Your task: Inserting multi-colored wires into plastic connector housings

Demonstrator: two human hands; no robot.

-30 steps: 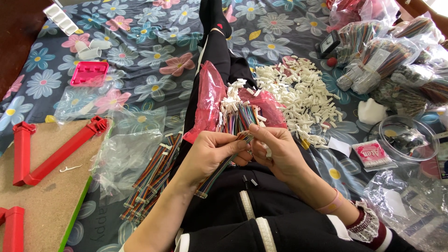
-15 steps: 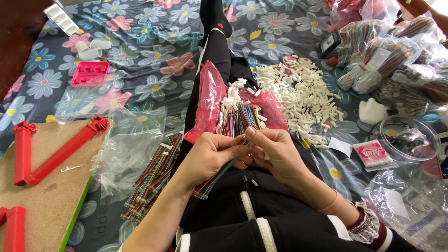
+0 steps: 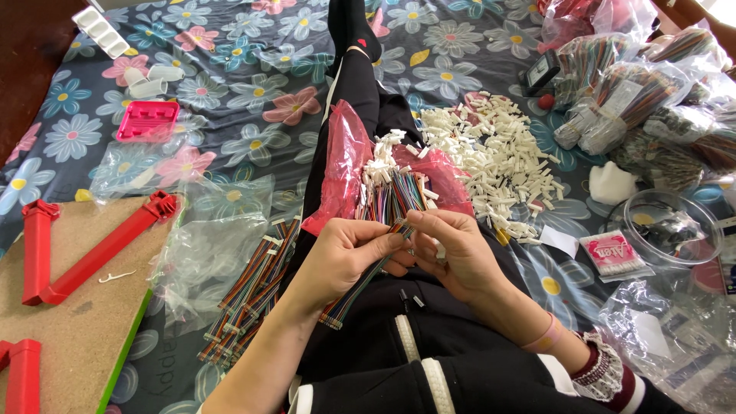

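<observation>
A dark blanket printed with flowers [image 3: 230,92] covers the whole floor area, and the person sits on it with black-trousered legs [image 3: 360,115] stretched toward twelve o'clock. At eight o'clock lies a brown board [image 3: 69,307] carrying red plastic bars [image 3: 100,245]. A heap of bagged wire bundles [image 3: 636,100] fills the two o'clock corner. Just right of the leg, at one o'clock, spreads a pile of small white connectors [image 3: 498,161]. A crumpled clear bag [image 3: 215,245] lies at nine o'clock of the hands, and beside it a row of finished rainbow ribbon cables [image 3: 253,291] rests against the thigh. A pink plastic bag [image 3: 345,169] sits open on the lap, holding a bunch of coloured wires [image 3: 391,195] tipped with white plugs. A clear round lid [image 3: 671,226] lies at three o'clock, with a small pink packet [image 3: 613,253] next to it. A pink tray [image 3: 148,120] rests at ten o'clock.

Over the lap the two hands meet. The left hand [image 3: 345,257] has its grip closed, thumb and fingers pinching one rainbow ribbon cable [image 3: 360,284], which trails down toward seven o'clock. The right hand [image 3: 452,253] has its grip closed too, fingertips pressed on the cable's upper end, touching the left hand's fingers.
</observation>
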